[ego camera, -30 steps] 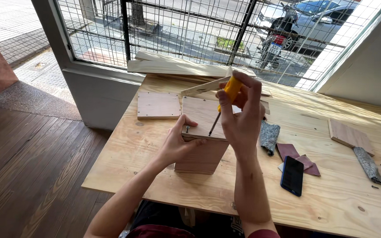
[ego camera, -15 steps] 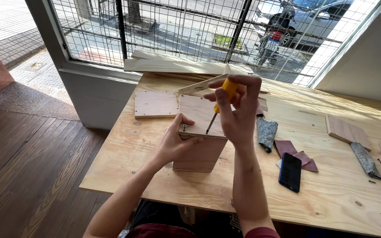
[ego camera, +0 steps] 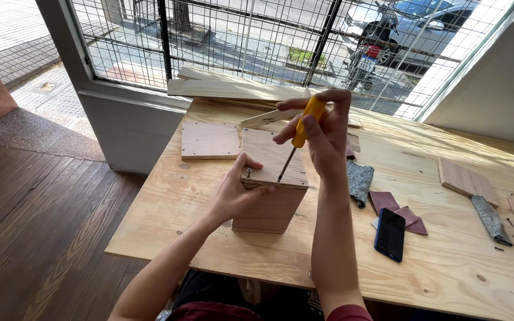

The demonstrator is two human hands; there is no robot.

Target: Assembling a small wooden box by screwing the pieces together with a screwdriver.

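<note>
On the wooden box (ego camera: 272,184), my left hand (ego camera: 236,193) steadies it; right-hand fingers (ego camera: 328,128) grip the yellow screwdriver (ego camera: 297,135), shaft slanting down-left to its top.

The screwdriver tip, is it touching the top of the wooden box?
Touching. The head view shows the yellow-handled screwdriver, gripped by the right hand, slanting down until its tip meets the wooden box top panel, with no gap visible.

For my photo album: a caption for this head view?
Right hand drives a yellow screwdriver into a wooden box.
</note>
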